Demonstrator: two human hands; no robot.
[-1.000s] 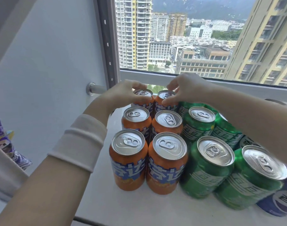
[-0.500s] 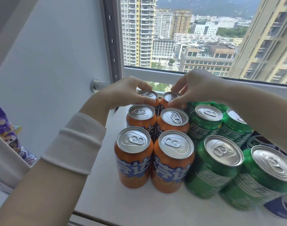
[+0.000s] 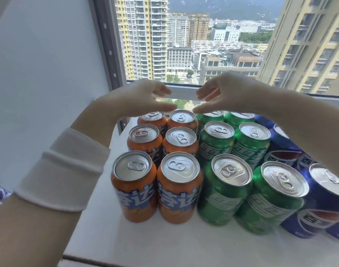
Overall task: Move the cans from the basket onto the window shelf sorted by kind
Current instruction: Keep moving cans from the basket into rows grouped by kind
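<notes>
While a white sleeve covers the forearm at the far left, the left hand hangs in the air with its fingers loosely spread and the thumb apart from them, holding nothing. Just below those fingertips stand the orange cans, six upright in two columns of three on the white shelf, each touching its neighbour. The right hand faces the left one across a small gap, its fingers likewise loose, parted and empty. Its thumb tip hangs just above the rear orange can of the right column; whether it touches the lid cannot be told. Below and to the right of that hand's fingers the green cans stand in a tight block against the orange ones. Further right, beneath the right forearm, the blue cans crowd against the green, partly cut off at the edge of view. Beyond both sets of fingertips lies the window, showing tall buildings.
</notes>
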